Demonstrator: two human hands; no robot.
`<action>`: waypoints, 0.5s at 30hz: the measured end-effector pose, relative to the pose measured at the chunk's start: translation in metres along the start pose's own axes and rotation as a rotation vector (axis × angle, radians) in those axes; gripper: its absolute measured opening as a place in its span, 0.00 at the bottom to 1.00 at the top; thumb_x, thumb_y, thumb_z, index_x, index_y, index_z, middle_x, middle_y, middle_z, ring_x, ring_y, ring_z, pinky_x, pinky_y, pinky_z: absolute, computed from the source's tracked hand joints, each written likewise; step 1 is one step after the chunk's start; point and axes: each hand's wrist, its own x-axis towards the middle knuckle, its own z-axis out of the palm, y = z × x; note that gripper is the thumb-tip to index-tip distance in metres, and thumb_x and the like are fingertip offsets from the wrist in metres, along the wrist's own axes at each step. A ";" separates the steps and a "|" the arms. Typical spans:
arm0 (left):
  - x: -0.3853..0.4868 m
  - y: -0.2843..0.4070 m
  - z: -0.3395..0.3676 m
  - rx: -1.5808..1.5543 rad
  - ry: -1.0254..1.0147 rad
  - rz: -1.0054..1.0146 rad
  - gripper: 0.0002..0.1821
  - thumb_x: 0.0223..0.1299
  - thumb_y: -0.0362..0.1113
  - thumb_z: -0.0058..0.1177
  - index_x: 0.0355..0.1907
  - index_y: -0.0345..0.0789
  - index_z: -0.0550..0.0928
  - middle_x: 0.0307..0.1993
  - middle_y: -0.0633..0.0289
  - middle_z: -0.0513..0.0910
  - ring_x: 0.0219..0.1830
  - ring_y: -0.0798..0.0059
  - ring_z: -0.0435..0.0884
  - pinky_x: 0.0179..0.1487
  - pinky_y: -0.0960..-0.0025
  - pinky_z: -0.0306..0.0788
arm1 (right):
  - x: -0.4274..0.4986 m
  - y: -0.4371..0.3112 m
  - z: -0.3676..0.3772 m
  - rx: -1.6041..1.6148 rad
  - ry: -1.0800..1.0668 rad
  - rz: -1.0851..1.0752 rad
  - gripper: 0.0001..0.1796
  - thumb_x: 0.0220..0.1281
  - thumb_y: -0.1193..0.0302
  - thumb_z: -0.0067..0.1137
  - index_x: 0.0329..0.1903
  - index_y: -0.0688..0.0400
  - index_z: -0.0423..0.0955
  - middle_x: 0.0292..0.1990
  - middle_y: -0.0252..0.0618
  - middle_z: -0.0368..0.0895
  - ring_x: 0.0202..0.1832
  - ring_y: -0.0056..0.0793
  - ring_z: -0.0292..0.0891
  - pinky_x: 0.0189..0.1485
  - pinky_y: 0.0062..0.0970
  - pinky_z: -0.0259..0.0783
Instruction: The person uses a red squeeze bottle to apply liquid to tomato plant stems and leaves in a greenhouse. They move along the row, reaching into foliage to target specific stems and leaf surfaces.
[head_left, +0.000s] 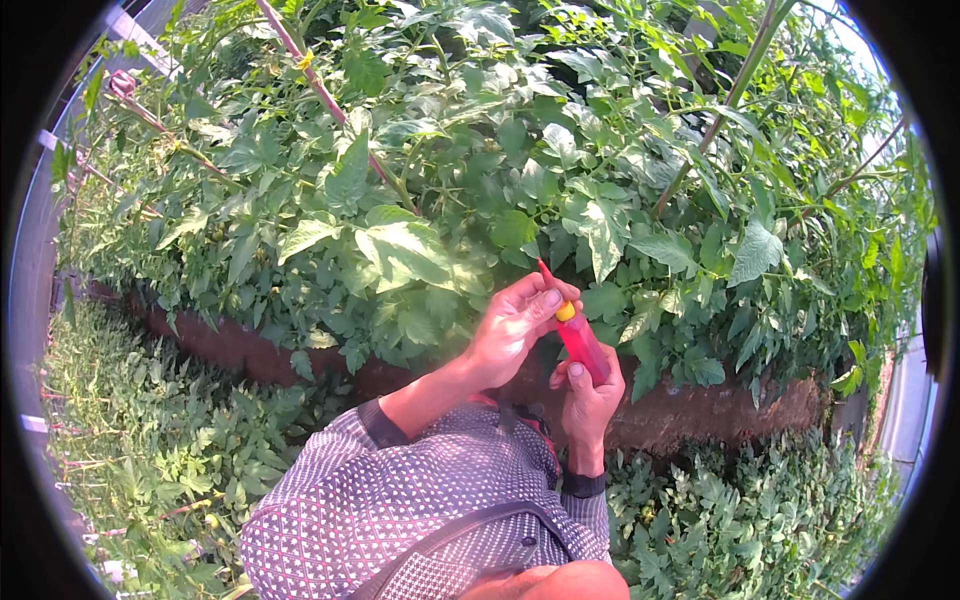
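A small plastic squeeze bottle (583, 346) of red liquid, with a yellow collar and a long pointed red nozzle, is held before my chest, tilted with its tip up and to the left. My left hand (514, 321) pinches it around the yellow collar between thumb and fingers. Lower down, my right hand (592, 390) grips the body near the base, thumb across the front. Just beyond the nozzle hang leaves of the tomato plants (514, 229).
Dense tomato foliage rises in front, with slanting stems, one reddish-purple (322, 91) and one green (727, 97). A bare soil path (705, 409) runs across below it. Another row of leafy plants (180, 450) grows behind me on both sides.
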 end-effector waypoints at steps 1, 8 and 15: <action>-0.001 0.000 -0.002 0.009 0.008 0.017 0.13 0.80 0.41 0.49 0.55 0.36 0.81 0.58 0.56 0.81 0.60 0.66 0.80 0.65 0.58 0.75 | 0.003 -0.002 0.002 0.064 0.002 -0.071 0.23 0.64 0.71 0.71 0.55 0.67 0.71 0.32 0.41 0.83 0.30 0.28 0.81 0.34 0.26 0.78; -0.010 0.002 -0.001 -0.177 -0.095 0.079 0.17 0.79 0.43 0.51 0.60 0.36 0.80 0.62 0.54 0.79 0.63 0.65 0.79 0.70 0.57 0.70 | 0.027 -0.012 0.021 0.266 -0.113 -0.355 0.32 0.58 0.64 0.78 0.60 0.62 0.72 0.40 0.43 0.83 0.30 0.30 0.79 0.29 0.26 0.75; -0.039 0.038 -0.007 0.211 -0.067 0.122 0.22 0.74 0.38 0.57 0.66 0.33 0.76 0.53 0.61 0.81 0.59 0.74 0.79 0.67 0.64 0.72 | 0.052 -0.046 0.038 0.335 -0.128 -0.348 0.34 0.57 0.59 0.78 0.61 0.60 0.72 0.52 0.49 0.81 0.36 0.36 0.85 0.28 0.27 0.81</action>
